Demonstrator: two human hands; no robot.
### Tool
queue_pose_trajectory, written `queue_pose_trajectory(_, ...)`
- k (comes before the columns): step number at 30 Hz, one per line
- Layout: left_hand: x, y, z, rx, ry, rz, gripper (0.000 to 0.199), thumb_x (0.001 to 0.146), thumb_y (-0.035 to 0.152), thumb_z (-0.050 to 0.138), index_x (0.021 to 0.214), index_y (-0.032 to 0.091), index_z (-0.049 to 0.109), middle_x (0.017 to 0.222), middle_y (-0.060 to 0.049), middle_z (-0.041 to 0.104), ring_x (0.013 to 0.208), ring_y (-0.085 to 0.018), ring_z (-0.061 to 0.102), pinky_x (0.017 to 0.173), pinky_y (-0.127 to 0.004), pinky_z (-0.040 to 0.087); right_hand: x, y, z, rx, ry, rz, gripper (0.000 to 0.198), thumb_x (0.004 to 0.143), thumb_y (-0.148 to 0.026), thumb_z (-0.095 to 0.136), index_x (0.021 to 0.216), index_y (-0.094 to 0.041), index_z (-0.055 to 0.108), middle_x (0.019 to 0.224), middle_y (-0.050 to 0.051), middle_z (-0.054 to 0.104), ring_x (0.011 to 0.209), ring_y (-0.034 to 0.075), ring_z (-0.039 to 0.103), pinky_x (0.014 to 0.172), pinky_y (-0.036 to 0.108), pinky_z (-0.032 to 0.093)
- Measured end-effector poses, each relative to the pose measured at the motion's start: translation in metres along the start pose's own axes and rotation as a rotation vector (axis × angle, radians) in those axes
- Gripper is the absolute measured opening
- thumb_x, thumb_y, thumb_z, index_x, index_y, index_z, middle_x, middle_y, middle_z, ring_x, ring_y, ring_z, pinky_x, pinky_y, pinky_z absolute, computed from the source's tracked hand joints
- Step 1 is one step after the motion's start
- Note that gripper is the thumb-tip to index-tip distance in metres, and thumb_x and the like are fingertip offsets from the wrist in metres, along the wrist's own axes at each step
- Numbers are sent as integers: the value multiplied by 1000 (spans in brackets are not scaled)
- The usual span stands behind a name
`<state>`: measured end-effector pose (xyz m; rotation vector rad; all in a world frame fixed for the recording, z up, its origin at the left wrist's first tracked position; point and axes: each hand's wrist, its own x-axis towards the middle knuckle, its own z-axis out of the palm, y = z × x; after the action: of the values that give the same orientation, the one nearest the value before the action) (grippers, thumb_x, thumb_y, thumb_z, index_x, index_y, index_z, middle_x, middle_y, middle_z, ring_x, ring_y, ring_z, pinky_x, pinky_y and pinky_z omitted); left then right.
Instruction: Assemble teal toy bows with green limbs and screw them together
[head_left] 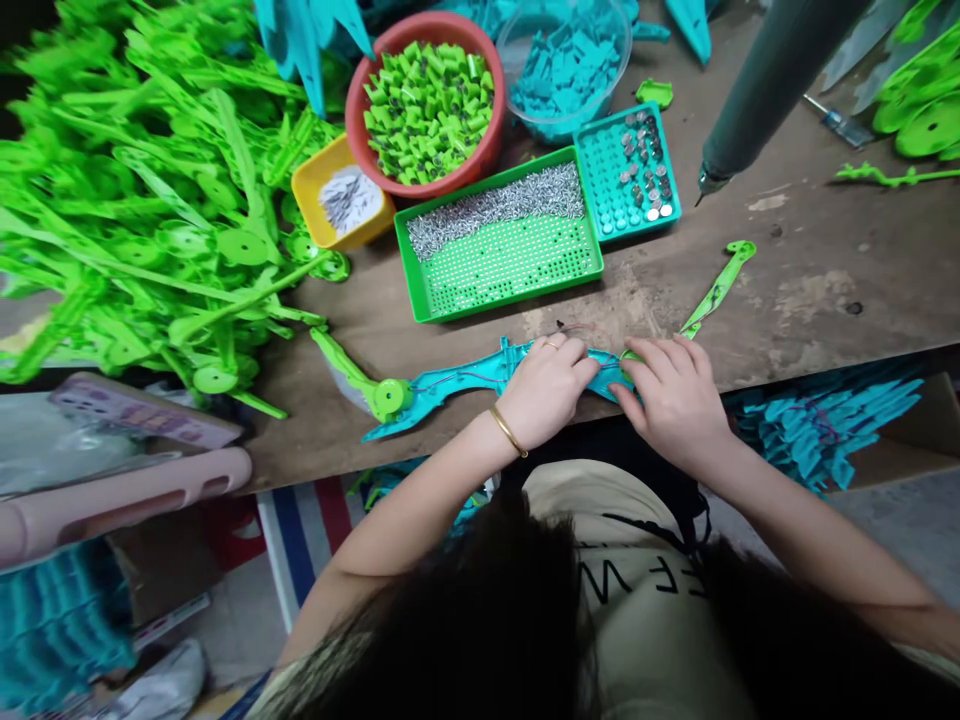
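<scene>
A long blue plastic part (457, 376), like a toy bow's middle, lies along the table's near edge with thin wires running in it. My left hand (544, 390), wearing a ring and a gold bangle, is closed over its middle. At its left end a green plastic arm (352, 375) with a round hub is attached. My right hand (667, 395) is closed around the right end, where a second green plastic arm (720, 285) reaches out to the upper right. The fingers hide that joint, so I cannot tell how the two parts meet there.
Behind the hands stand a green tray (499, 300) of screws, a teal tray (611, 222) of small metal discs, a red bowl (491, 130) and a yellow box (311, 195). A power screwdriver (765, 95) hangs at right. Green parts (150, 230) pile up at left, near a phone (150, 408).
</scene>
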<state>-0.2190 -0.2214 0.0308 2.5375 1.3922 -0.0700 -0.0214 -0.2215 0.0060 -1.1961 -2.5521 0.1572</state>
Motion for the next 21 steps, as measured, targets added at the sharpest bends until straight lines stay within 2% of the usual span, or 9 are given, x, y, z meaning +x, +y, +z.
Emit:
queue_pose_trajectory(4,1,0,-1,5,-32,-7,27,95,13,43,107,15,67,93,-10,60,91,-24,52,77,-35,40,6,-6,4,30,42,16,18,94,-24,51,102,-17,65,117,8,69,107,24,57,105,42,35)
queue_pose_trajectory(9,0,-1,-2,3,-58,-11,28,95,14,42,112,15,65,98,-10,60,95,-25,52,80,-35,42,13,-7,11,66,-37,49,20,95,-24,50,97,-17,68,119,9,67,110,24,55,105,42,33)
queue_pose_trajectory(14,-15,-3,7,68,101,-43,31,98,16,37,111,15,65,99,-11,61,93,-23,53,83,-37,43,15,-3,15,126,-62,63,20,93,-24,53,103,-20,70,109,7,67,103,24,53,100,40,34)
queue_pose_trajectory(18,-25,-9,19,125,236,-12,33,100,17,34,109,14,66,96,-10,62,87,-22,54,78,-34,44,14,-2,16,126,-64,57,23,92,-25,54,108,-24,72,105,7,65,101,25,51,95,41,35)
queue_pose_trajectory(21,-24,-15,25,65,271,2,34,101,18,34,111,17,66,94,-8,61,84,-19,54,77,-30,44,14,-2,16,123,-57,57,25,92,-26,54,110,-27,72,104,7,65,101,25,50,95,41,35)
